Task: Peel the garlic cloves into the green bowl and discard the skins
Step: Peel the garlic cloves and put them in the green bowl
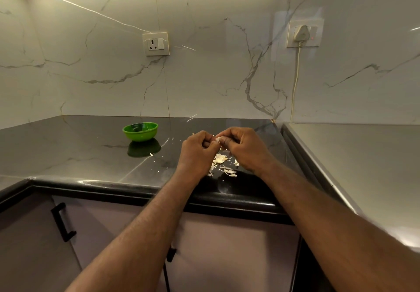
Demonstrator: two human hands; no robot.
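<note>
- Left hand (197, 153): raised over the counter (79, 150), back of the hand toward the camera, fingers curled inward and pinching one side of the clove (218, 139).
- Right hand (243, 148): level with the left hand and touching it at the fingertips; fingers curled, thumb and fingertips pinching the other side of the clove.
- Clove: a small pale piece held between the two hands, above the counter and clear of it; only a small part shows between the fingers. Whether skin remains on it cannot be told.
- Skins (221, 158): a loose pile of pale flakes on the counter directly beneath the hands, with smaller scraps scattered leftward toward the bowl (141, 136).
- Bowl: green, upright on the counter, well to the left of the hands and farther back; its reflection shows in the glossy surface. Something pale lies inside, too small to identify.
- Counter: black and polished with light veins, running into a corner at left.
- Wall (204, 75): white marble-patterned panels behind the counter.
- Socket (156, 44): on the wall above the bowl, nothing plugged in.
- Plug (300, 33): white, seated in a second socket at right; its cord (295, 82) hangs down the wall.
- Grey surface (363, 166): beside the counter at right.
- Cabinet handle (62, 222): black, on a pale door below the counter.
</note>
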